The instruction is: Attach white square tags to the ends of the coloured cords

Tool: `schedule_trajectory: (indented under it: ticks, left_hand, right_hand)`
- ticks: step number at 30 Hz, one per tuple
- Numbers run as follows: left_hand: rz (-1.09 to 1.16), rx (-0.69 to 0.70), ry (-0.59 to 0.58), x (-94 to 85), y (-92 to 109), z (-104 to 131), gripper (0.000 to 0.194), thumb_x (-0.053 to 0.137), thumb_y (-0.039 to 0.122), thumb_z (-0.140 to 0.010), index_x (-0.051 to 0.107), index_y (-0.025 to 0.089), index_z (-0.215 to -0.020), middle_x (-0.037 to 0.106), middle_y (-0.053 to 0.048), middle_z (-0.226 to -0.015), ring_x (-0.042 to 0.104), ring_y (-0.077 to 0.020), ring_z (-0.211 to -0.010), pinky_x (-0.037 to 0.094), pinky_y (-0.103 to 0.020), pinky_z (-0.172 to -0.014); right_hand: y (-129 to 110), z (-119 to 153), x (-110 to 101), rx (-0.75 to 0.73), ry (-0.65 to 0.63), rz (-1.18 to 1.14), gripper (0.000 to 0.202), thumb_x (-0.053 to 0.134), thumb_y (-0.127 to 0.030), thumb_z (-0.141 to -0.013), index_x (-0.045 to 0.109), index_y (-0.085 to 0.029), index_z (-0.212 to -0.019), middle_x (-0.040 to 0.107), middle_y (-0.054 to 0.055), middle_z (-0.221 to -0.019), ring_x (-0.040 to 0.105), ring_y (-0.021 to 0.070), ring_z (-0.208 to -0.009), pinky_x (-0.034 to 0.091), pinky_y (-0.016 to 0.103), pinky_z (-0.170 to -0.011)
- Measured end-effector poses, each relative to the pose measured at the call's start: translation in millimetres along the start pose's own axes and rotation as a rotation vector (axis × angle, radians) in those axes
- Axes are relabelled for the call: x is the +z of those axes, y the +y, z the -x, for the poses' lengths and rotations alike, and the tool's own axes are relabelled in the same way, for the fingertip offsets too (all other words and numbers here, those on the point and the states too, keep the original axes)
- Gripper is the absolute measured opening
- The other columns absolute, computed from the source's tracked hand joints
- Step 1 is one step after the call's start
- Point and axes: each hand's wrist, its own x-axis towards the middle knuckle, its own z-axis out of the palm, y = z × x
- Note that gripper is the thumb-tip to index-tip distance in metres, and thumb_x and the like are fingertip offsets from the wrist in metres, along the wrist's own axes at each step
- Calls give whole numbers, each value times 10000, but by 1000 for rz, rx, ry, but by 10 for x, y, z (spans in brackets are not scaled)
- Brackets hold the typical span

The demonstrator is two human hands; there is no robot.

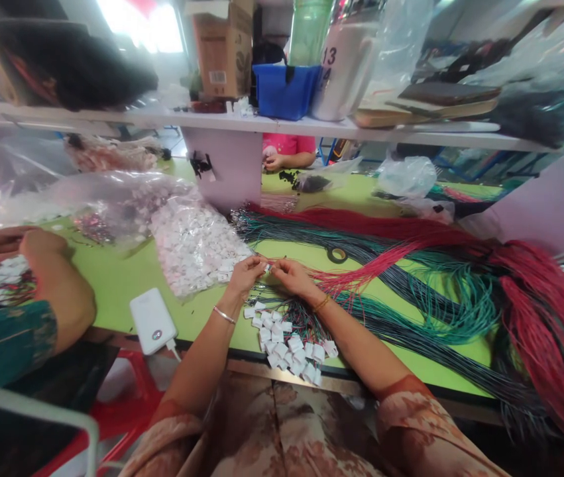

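Note:
My left hand (246, 275) and my right hand (292, 276) are close together above the green table. A small white connector (267, 267) shows at the fingertips of my left hand, which are pinched. The fingers of my right hand are closed beside it, at the end of thin red wires (361, 273); exactly what they grip is too small to tell. Just below the hands lies a pile of white connectors (291, 344) with wires attached. A clear bag of white connectors (195, 248) rests to the left of my left hand.
Bundles of red wires (535, 278) and green wires (470, 305) cover the right side. Black tape roll (337, 254) lies beyond my right hand; a white power bank (152, 321) is at left. Another person's arm (65, 285) is far left. A shelf (162, 119) crosses above.

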Motion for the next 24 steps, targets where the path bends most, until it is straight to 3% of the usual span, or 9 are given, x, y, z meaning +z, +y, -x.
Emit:
schedule_trajectory:
  ticks: [4, 8, 12, 16, 20, 24]
  left_hand:
    - [-83, -11, 10, -4, -14, 8, 257, 773, 312, -567, 679, 128, -721, 593, 4, -586, 465, -80, -528, 345, -223, -534]
    - [-167, -85, -9, -68, 25, -15, 196, 745, 278, -557, 636, 133, -630, 563, 10, -521, 446, -78, -470, 326, -223, -489]
    - [-187, -120, -2, -139, 66, -47, 205, 742, 294, -555, 618, 138, -602, 558, 7, -504, 445, -76, -456, 330, -219, -479]
    - [-198, -124, -8, -131, 41, -45, 220, 742, 311, -567, 623, 134, -620, 562, 6, -512, 444, -72, -461, 329, -211, -479]
    - [-174, -90, -4, -97, -12, -41, 255, 754, 345, -579, 638, 131, -657, 564, 8, -534, 446, -70, -477, 328, -206, -483]
    - [-97, -65, -28, -85, -30, -46, 315, 784, 377, -561, 662, 130, -714, 590, 2, -583, 471, -75, -509, 352, -211, -509]
  right_hand:
    - [34, 31, 11, -45, -13, 150, 239, 488, -353, -800, 510, -172, -646, 473, -23, -591, 388, 108, -561, 310, 234, -553]
    - [28, -29, -154, -127, -26, 322, 234, 461, -317, -867, 566, -161, -728, 544, -5, -660, 445, 120, -619, 333, 230, -603]
    - [53, -148, -310, -79, -23, 633, 151, 517, -252, -852, 633, -158, -826, 621, 48, -808, 502, 147, -720, 333, 245, -657]
    - [95, -186, -255, -30, -98, 850, 160, 511, -237, -870, 654, -171, -899, 635, 92, -898, 529, 176, -768, 310, 265, -651]
    - [92, -168, -214, -41, -92, 907, 211, 444, -254, -923, 638, -174, -896, 640, 105, -911, 528, 180, -754, 293, 276, -643]
    - [68, -161, -345, -66, -53, 842, 173, 443, -225, -902, 604, -169, -868, 636, 75, -831, 497, 163, -701, 281, 265, -625]
